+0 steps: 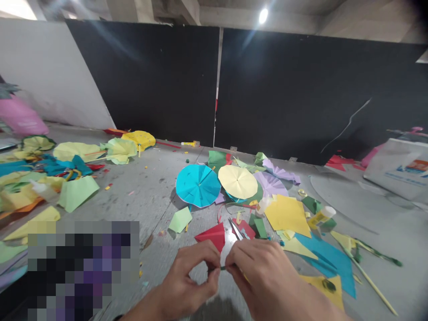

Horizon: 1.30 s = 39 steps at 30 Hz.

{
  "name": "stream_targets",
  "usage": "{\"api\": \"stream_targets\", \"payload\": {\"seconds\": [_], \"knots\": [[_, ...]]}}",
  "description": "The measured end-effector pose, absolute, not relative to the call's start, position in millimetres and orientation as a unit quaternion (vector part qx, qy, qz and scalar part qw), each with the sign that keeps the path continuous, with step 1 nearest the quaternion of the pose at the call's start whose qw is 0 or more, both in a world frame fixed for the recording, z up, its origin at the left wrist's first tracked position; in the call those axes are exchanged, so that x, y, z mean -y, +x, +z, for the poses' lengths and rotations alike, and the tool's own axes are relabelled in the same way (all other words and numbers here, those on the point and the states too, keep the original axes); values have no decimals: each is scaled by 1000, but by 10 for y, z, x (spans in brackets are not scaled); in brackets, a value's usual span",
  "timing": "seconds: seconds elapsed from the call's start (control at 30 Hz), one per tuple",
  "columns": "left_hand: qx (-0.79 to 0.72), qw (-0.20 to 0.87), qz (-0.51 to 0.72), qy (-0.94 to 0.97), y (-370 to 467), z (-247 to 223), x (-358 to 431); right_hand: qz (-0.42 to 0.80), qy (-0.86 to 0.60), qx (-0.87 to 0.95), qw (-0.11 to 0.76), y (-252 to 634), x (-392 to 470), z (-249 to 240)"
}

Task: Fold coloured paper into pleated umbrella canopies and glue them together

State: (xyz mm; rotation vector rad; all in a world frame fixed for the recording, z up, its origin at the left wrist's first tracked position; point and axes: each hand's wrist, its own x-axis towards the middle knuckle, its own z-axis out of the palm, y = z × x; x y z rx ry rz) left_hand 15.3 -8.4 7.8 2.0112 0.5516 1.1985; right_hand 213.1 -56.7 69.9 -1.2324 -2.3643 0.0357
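Note:
My left hand pinches one end of a thin dark green strip between thumb and forefinger. Close beside it, my right hand grips the other end with its fingers closed; most of the strip is hidden by the fingers. Just beyond my hands lie a folded red paper piece and scissors, their handles covered by my right hand. Farther off are a pleated blue paper disc and a pleated cream paper disc, side by side.
Yellow paper, a glue stick and blue paper lie to the right. A white bag stands at far right. Paper pieces, including light green paper, crowd the left. A black panel closes the back.

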Motion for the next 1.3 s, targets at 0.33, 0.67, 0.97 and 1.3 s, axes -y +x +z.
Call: {"api": "stream_targets", "payload": {"seconds": [0.33, 0.67, 0.97, 1.3], "knots": [[-242, 361, 473, 766, 71, 21, -18, -15, -477, 832, 282, 2374, 543, 1000], [-223, 370, 484, 761, 124, -75, 45, -7, -450, 857, 250, 2144, 500, 720], [-223, 389, 480, 754, 161, -40, 46, -24, -449, 857, 252, 1996, 507, 571], [-218, 430, 473, 738, 105, 15, 44, 24, -461, 847, 265, 2213, 540, 781]]}}
